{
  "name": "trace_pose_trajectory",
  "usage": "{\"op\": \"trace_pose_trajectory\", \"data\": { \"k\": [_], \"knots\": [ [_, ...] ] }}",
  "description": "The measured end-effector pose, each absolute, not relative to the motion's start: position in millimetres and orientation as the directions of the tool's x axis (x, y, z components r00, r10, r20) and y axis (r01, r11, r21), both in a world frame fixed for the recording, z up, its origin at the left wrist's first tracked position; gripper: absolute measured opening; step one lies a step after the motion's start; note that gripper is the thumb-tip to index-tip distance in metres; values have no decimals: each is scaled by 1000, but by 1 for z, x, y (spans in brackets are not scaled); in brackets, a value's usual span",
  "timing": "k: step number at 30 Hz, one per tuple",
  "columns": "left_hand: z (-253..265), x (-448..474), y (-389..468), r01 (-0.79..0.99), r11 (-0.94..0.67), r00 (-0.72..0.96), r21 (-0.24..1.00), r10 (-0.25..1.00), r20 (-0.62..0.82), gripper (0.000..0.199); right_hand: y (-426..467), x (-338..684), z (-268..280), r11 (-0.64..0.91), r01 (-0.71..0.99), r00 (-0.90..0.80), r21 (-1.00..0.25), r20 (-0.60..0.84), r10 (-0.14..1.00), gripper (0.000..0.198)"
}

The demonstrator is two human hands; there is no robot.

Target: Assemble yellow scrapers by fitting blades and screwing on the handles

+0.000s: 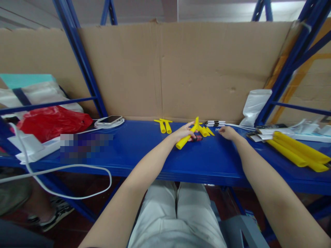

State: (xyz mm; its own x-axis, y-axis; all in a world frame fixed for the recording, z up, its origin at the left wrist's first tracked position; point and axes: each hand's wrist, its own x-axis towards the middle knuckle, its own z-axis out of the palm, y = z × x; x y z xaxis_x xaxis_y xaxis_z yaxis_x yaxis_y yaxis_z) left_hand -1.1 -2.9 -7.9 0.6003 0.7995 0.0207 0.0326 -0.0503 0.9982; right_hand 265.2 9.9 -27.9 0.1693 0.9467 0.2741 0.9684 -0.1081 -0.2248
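Note:
My left hand (184, 131) is closed around a yellow T-shaped plastic handle (184, 141), its hollow end tilted toward me. A red and black object (198, 138) lies by those fingers; whether the hand grips it as well, I cannot tell. Just right of it are more yellow plastic pieces (203, 131). My right hand (227, 132) rests low at the table, fingertips pinched together beside a few tiny silvery parts (217, 130). Anything between those fingertips is too small to make out. Two yellow T-shaped handles (165, 127) lie left of my left hand.
The blue table (144, 151) backs onto a cardboard wall (121, 69). Long yellow tubes (297, 151) and a clear plastic bag (256, 105) are at right. Leftward are a phone (110, 119) on a coiled cable, a red bag (51, 120) and a looping white cable (77, 198).

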Motion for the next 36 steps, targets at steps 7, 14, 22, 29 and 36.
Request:
{"op": "trace_pose_trajectory", "data": {
  "k": [7, 14, 22, 29, 36],
  "knots": [
    [-6, 0, -6, 53, -45, 593, 998, 805, 4, 96, 7, 260, -27, -109, 979, 155, -172, 286, 946, 21],
    [-4, 0, -9, 60, -39, 585, 997, 811, -4, 97, 5, 256, -26, -103, 983, 144, -150, 297, 944, 16],
    [-5, -1, -7, 44, -45, 588, 998, 809, 10, 97, 3, 250, -24, -121, 985, 151, -125, 277, 949, 17],
    [-6, -1, -5, 45, -47, 590, 998, 807, 12, 97, 5, 251, -25, -108, 976, 158, -190, 275, 948, 19],
    [-8, -2, -1, -29, -23, 628, 999, 778, 36, 96, 2, 226, -10, 190, 791, 159, -581, 496, 854, 9]
  ]
}}
